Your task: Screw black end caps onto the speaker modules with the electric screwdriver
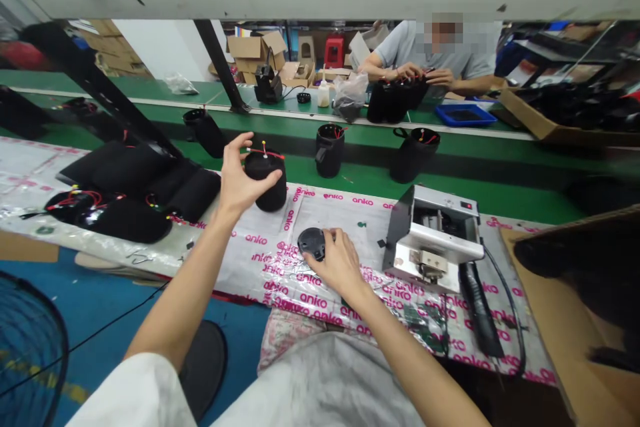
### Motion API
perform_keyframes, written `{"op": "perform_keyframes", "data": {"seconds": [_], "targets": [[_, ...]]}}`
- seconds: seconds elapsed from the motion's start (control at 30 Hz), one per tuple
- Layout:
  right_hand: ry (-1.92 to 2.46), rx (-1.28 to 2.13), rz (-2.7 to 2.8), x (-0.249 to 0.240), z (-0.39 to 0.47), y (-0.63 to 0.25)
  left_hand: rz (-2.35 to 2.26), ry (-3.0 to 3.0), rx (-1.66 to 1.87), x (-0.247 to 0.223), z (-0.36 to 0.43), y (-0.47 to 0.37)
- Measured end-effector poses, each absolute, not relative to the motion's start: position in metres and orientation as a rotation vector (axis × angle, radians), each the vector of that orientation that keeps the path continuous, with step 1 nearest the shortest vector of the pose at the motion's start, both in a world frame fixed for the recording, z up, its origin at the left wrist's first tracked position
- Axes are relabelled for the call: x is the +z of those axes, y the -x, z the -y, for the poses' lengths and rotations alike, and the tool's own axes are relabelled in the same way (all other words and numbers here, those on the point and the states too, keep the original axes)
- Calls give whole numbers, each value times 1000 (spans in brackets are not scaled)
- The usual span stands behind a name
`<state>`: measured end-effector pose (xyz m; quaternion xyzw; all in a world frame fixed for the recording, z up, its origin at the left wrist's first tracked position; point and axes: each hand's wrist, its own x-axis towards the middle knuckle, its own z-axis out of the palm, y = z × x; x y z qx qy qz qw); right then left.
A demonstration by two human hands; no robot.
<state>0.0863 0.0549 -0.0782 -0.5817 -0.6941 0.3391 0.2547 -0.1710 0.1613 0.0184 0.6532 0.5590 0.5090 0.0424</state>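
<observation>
My left hand (239, 177) is spread beside a black fabric-covered cylinder (273, 195), its thumb across the near side and its fingers by the left rim. Red wires with small connectors stick out of the cylinder's top. Whether the thumb touches it, I cannot tell. Lower and to the right, my right hand (341, 259) pinches the edge of a round black plastic cap (311, 241) just over the plastic-covered bench (240, 260).
A metal bench device (433, 233) with a cable stands at right, beside a cardboard box (540, 307). Several black cylinders (330, 153) stand on the green belt (370, 180); more black covers (135, 180) lie at left. Across the belt, a person (400, 47) handles black pieces.
</observation>
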Motion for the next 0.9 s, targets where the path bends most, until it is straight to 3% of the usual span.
{"op": "perform_keyframes", "data": {"seconds": [0.17,0.33,0.53,0.73,0.9], "targets": [[1448,1212,1702,-76,-43,-108,-1292,-1986,1656,4,-83,133],[1318,1508,1374,-56,-6,-186,-1021,-1864,1571,-24,-31,82],[1332,1367,923,-32,41,-265,-675,-1860,1361,-49,-1,22],[1274,1305,620,-43,50,-238,-562,-1806,1082,-38,3,13],[1212,1332,482,-44,45,-213,-821,-1854,960,-23,10,16]]}}
